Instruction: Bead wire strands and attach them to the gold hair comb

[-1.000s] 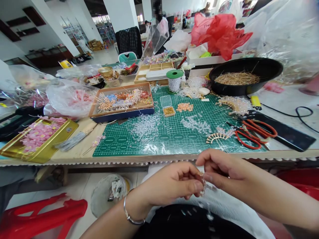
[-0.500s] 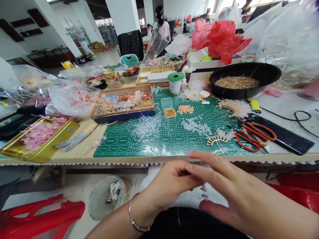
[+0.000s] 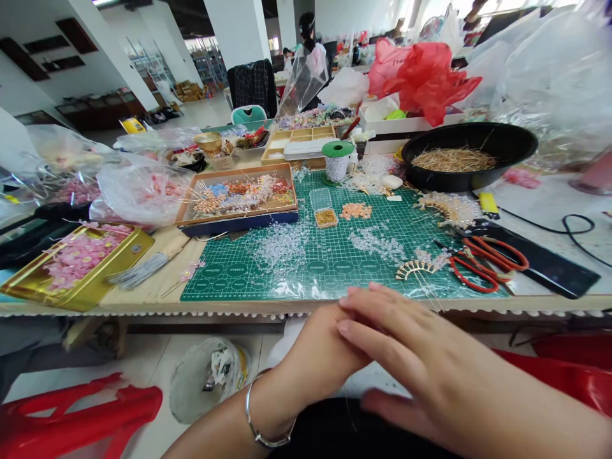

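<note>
My left hand (image 3: pixel 313 360), with a silver bangle (image 3: pixel 261 433) on the wrist, is below the table's front edge over my lap. My right hand (image 3: pixel 415 366) lies across it with fingers stretched out flat, covering the left fingers, so what they hold is hidden. Nearest on the green cutting mat (image 3: pixel 335 264) are a small gold comb piece (image 3: pixel 414 269) and scattered clear beads (image 3: pixel 282 245).
Red-handled pliers (image 3: pixel 488 261) and a black phone (image 3: pixel 549 268) lie at the right. A black bowl (image 3: pixel 415 172) of straw stands behind them. A wooden tray (image 3: pixel 239 217) of beaded sprigs, a gold tin (image 3: pixel 119 261) of pink flowers and plastic bags fill the left. A red stool (image 3: pixel 81 414) and a bin (image 3: pixel 210 376) stand below.
My right hand has opened from a pinch and slid left over my left hand. The small beaded wire seen between the fingers earlier is now hidden.
</note>
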A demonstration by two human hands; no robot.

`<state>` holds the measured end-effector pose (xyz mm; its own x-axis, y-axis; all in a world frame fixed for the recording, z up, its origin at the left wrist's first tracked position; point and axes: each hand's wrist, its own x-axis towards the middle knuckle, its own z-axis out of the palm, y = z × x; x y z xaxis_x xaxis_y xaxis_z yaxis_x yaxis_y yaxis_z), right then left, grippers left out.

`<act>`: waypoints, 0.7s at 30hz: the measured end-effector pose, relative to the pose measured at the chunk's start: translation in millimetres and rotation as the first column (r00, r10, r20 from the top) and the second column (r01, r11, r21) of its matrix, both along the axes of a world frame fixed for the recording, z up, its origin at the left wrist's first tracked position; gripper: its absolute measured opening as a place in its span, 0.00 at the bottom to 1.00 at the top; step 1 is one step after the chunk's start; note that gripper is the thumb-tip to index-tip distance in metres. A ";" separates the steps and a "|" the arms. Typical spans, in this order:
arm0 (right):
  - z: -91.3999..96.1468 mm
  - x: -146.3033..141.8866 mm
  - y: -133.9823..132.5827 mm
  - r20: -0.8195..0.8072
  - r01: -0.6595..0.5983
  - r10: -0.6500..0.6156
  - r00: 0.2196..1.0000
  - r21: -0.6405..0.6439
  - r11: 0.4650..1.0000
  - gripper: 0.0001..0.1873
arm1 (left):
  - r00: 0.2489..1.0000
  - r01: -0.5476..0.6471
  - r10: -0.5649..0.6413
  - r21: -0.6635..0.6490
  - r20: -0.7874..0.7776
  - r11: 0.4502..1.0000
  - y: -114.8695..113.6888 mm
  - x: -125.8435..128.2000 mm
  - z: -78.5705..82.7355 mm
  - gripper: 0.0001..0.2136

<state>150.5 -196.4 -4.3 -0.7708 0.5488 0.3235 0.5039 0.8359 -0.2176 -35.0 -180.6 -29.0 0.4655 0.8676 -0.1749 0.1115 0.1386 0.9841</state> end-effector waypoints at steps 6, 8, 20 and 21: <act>-16.9 -16.7 7.0 -0.215 0.069 -0.127 0.968 -0.257 0.964 0.20 | 0.995 -0.096 0.098 -0.103 0.011 0.990 -3.7 -3.5 4.8 0.07; -14.5 -12.8 9.2 -0.235 0.037 -0.122 0.964 -0.336 0.941 0.19 | 0.994 -0.105 0.107 -0.126 0.014 0.987 -4.5 -5.2 6.0 0.08; -19.3 7.0 7.5 -0.256 -0.017 -0.105 0.961 -0.434 0.901 0.18 | 0.999 0.033 -0.034 -0.163 -0.005 0.986 -0.3 -4.1 3.2 0.12; -20.2 8.2 8.3 -0.258 -0.018 -0.100 0.961 -0.420 0.907 0.18 | 0.999 0.033 -0.039 -0.157 -0.034 0.987 0.1 -4.0 4.0 0.12</act>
<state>158.7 -188.1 -24.5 -0.6615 0.7073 0.2493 0.4090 0.6189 -0.6706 -39.0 -180.5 -25.1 0.4868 0.8112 -0.3242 0.1547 0.2852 0.9459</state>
